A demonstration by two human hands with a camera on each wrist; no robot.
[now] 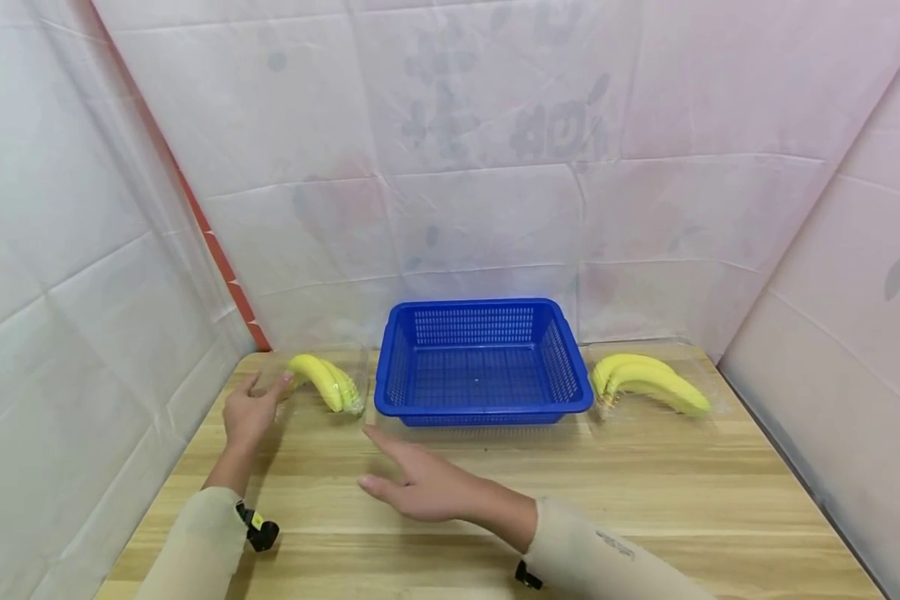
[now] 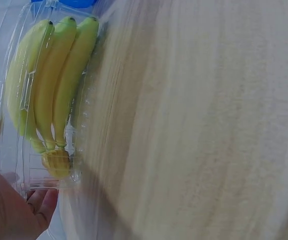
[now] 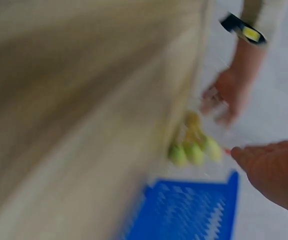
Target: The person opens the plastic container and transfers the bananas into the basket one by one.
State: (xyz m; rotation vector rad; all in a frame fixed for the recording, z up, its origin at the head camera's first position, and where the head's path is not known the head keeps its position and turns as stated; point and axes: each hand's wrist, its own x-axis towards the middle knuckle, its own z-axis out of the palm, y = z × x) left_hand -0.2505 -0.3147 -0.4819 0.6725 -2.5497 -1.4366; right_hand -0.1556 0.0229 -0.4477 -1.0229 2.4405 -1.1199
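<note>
My left hand (image 1: 251, 410) is at the left end of a clear plastic box (image 2: 26, 172) that holds a bunch of yellow bananas (image 1: 326, 382). Its thumb and fingers are spread about the box's end in the left wrist view; whether they touch it I cannot tell. My right hand (image 1: 427, 483) hangs over the table in front of a blue basket (image 1: 483, 410), fingers extended and holding nothing. The right wrist view is blurred, but both hands, the bananas and the basket show there.
To the right of the basket, a second clear box holds another bunch of bananas (image 1: 648, 379). The wooden table (image 1: 630, 500) is bordered by pale cloth walls (image 1: 487, 217) at the back and both sides. Black wrist devices (image 1: 258, 529) are on the sleeves.
</note>
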